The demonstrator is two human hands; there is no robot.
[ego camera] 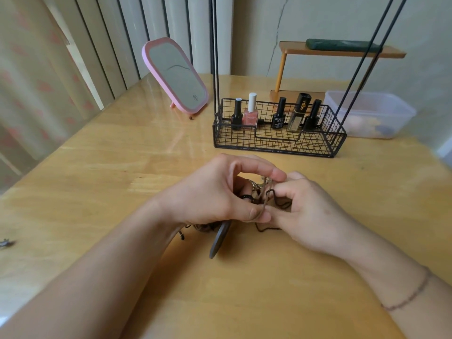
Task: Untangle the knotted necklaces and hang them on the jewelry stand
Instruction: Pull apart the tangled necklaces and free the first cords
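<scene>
While your left hand (220, 192) curls round the knotted bundle of dark cord necklaces (256, 194) at the centre of the frame, thumb and fingers pinch a loop so the knot seems held steady for picking. Your right hand (310, 211), just right of centre, pinches a thin black strand (281, 204) between thumb and fingertip, the other fingers folded in; that grip looks meant to draw one cord out of the tangle. Neither hand is spread. A flat grey oval pendant (219, 241) hangs from the bundle below your left hand and rests against the glossy yellow wooden table (122, 167), and loose cord ends trail beside it.

Further out, above centre, stands the black wire jewelry stand (278, 140), its basket base holding small nail-polish bottles (250, 111) and its thin rods rising out of the top of the frame; nothing hangs on the rods that show, so hanging is probably some way off. A pink-framed mirror (175, 74) leans at upper centre-left, and a clear plastic tub (371, 113) sits at right.
</scene>
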